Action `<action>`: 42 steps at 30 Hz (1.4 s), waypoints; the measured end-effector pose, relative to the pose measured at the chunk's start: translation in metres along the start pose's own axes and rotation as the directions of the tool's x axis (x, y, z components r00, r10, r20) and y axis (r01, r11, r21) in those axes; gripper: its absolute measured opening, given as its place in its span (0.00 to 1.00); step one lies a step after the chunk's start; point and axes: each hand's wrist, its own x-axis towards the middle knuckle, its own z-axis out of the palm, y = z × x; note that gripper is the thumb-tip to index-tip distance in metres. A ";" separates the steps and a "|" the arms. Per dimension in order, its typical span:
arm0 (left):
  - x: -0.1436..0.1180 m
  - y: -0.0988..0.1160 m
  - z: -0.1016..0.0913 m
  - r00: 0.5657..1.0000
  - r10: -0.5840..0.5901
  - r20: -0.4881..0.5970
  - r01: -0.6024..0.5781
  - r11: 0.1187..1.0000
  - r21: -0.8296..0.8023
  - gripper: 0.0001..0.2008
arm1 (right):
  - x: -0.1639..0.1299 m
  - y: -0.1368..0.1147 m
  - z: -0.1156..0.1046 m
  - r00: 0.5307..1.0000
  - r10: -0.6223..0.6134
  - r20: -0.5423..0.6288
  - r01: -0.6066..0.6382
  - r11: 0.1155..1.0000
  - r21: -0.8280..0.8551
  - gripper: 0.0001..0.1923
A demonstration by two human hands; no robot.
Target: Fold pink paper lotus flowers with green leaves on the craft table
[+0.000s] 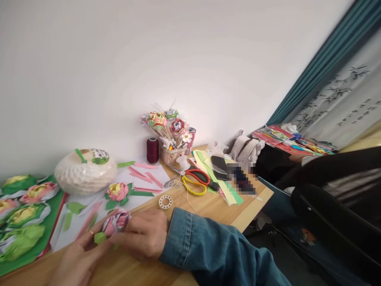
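Near the front edge of the table, a pink and white paper flower [116, 221] with a green paper leaf [100, 238] at its lower side is held between both hands. My left hand [81, 250], with a ring on one finger, grips it from below and the left. From the right, my right hand [145, 234] closes on it, with the fingers at the leaf and petals. Just beyond lies a finished-looking pink and yellow paper flower [118, 192] with green leaves. A small roll of tape [165, 201] sits to the right of it.
Paper flowers [26, 214] fill a green board at left, beside a wrapped white bundle [86, 174]. Farther back stand a dark red thread spool [152, 151] and a pot of paper flowers [171, 155]. Scissors [196, 180], coloured strips [230, 194] and a phone [219, 167] lie right. Another person sits at far right.
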 end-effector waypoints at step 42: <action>-0.005 0.008 0.003 0.933 0.338 0.126 -0.360 0.885 0.293 0.21 | 0.005 0.004 -0.025 0.940 0.334 0.068 -0.334 0.862 0.382 0.10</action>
